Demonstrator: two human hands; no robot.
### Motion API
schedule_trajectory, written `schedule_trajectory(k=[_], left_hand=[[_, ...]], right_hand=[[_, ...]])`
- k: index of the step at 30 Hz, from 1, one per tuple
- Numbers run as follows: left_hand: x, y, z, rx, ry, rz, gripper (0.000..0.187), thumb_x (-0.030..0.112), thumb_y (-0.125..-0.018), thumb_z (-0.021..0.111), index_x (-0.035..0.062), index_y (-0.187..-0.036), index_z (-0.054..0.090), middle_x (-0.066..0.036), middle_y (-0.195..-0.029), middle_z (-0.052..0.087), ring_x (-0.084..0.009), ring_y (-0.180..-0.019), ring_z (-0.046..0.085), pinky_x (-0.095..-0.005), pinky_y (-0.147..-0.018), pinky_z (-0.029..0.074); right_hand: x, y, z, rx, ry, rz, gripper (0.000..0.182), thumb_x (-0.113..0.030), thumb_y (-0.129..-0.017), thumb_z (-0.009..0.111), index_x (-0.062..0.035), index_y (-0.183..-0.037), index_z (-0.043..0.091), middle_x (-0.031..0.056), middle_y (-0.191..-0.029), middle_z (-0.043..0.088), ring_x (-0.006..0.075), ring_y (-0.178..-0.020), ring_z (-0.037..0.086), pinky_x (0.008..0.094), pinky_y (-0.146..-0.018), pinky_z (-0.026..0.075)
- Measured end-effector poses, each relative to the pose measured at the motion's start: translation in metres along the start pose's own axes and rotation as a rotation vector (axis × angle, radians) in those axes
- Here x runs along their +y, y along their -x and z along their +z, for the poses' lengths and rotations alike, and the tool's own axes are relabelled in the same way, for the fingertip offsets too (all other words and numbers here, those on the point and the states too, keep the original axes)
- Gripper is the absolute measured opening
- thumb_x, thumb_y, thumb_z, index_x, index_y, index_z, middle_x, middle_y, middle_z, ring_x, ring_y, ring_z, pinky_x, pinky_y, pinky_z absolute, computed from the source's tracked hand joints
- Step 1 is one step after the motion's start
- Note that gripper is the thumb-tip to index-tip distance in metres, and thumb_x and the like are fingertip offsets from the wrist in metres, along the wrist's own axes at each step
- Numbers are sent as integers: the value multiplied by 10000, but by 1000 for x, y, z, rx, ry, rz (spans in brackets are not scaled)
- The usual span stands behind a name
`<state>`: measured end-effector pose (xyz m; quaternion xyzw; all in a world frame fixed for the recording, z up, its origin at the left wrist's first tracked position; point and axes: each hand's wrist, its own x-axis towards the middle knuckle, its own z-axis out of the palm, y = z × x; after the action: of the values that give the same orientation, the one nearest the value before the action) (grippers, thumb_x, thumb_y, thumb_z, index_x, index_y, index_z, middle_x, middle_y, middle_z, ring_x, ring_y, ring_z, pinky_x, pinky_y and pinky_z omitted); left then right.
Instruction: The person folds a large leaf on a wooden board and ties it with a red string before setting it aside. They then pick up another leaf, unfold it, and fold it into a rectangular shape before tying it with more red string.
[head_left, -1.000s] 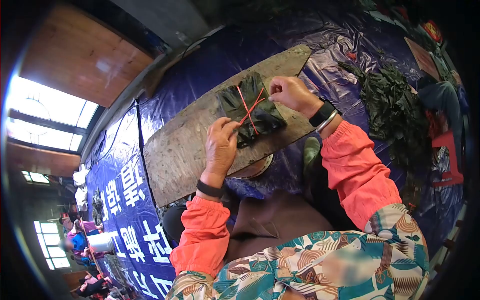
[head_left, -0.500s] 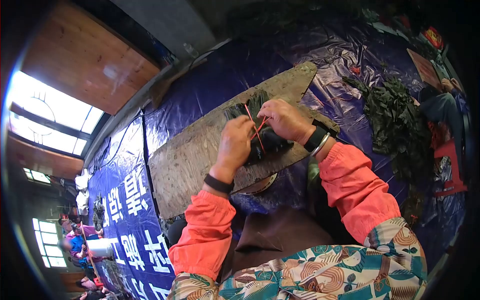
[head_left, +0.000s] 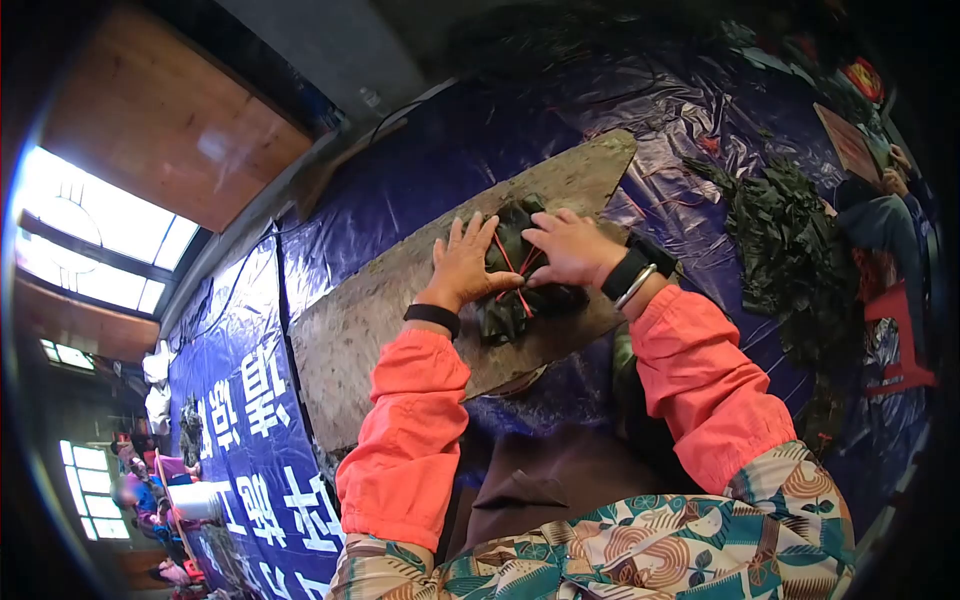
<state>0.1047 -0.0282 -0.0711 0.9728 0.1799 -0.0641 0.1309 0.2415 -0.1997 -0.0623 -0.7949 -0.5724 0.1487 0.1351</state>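
Observation:
A bundle of dark, glossy leaf-like sheets lies on a worn wooden board. Thin red string crosses over the bundle and meets near its middle. My left hand rests against the bundle's left side, fingers spread and thumb reaching to the string crossing. From the right, my right hand presses on the bundle with its fingers apart. Whether either thumb pins the string I cannot make out. Part of the bundle is hidden under both hands.
Blue plastic sheeting with white characters spreads around the board. To the right lies a heap of dark leafy material. Another person's hands show at the far right, near a red plastic stool. People sit at the far left.
Both hands have let the red string ends go and opened, coming down onto the bundle. The string now lies crossed over it instead of being pulled up between my fingers.

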Motion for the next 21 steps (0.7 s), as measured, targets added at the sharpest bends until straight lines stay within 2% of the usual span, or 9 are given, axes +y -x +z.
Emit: schedule_trajectory(k=[3, 5, 6, 7, 9, 10, 12, 18, 21], left_hand=[[-6, 26, 9, 190, -9, -25, 962, 626, -712, 692, 151, -1465, 326, -155, -1549, 231, -375, -1438, 151, -599, -1112, 131], [-14, 46, 13, 382, 68, -99, 866, 560, -785, 661, 125, -1457, 330, -177, -1535, 247, -385, -1424, 175, -547, -1124, 160], [-18, 54, 15, 481, 41, -112, 713, 490, -826, 646, 74, -1371, 451, -213, -1454, 373, -379, -1346, 334, -457, -1081, 294], [-23, 59, 16, 484, 36, -118, 713, 490, -826, 646, 74, -1371, 451, -213, -1454, 373, -379, -1346, 334, -457, -1081, 294], [-29, 70, 14, 350, 273, -309, 527, 435, -839, 643, 13, -1153, 618, -231, -1203, 594, -371, -1118, 554, -409, -931, 438], [-28, 72, 12, 351, 270, -315, 527, 435, -839, 643, 13, -1153, 618, -231, -1203, 594, -371, -1118, 554, -409, -931, 438], [-18, 64, 9, 270, 486, -375, 397, 376, -834, 651, -9, -926, 682, -220, -919, 677, -376, -873, 638, -427, -781, 491], [-12, 35, 18, 191, 413, -570, 384, 360, -763, 711, -6, -870, 672, -225, -864, 678, -363, -835, 652, -422, -736, 492], [-13, 28, 25, 231, 553, -539, 364, 331, -746, 722, -6, -871, 670, -213, -854, 679, -323, -817, 658, -406, -727, 491]], right_hand=[[29, -2, 1, 78, 33, -70, 683, -431, -674, 771, -123, -1249, 571, 127, -1286, 486, 377, -1217, 425, 492, -957, 408], [48, -6, 6, 176, -17, -108, 653, -352, -629, 804, -103, -1198, 601, 151, -1175, 566, 378, -1141, 500, 459, -929, 440], [51, -6, -2, 230, -12, -164, 542, -305, -640, 793, -77, -1108, 645, 172, -1029, 639, 376, -1033, 576, 429, -884, 470], [51, -2, -5, 231, -15, -172, 542, -305, -640, 793, -77, -1108, 645, 172, -1029, 639, 376, -1033, 576, 429, -884, 470], [48, 4, -9, 297, -209, 153, 421, -269, -659, 785, -55, -1003, 671, 181, -948, 667, 369, -958, 614, 428, -833, 487], [46, 5, -10, 353, -201, 157, 322, -236, -706, 750, -47, -956, 674, 188, -954, 672, 366, -944, 626, 432, -811, 489], [38, 6, -13, 328, -213, 197, 296, -236, -722, 738, -44, -939, 676, 189, -949, 671, 367, -942, 626, 436, -806, 489], [34, 2, -11, 329, -252, 211, 245, -246, -762, 704, -35, -886, 686, 199, -922, 668, 380, -931, 625, 448, -799, 487], [36, 4, -15, 370, -248, 205, 239, -243, -766, 699, -35, -886, 689, 203, -919, 667, 385, -928, 624, 450, -802, 486]])
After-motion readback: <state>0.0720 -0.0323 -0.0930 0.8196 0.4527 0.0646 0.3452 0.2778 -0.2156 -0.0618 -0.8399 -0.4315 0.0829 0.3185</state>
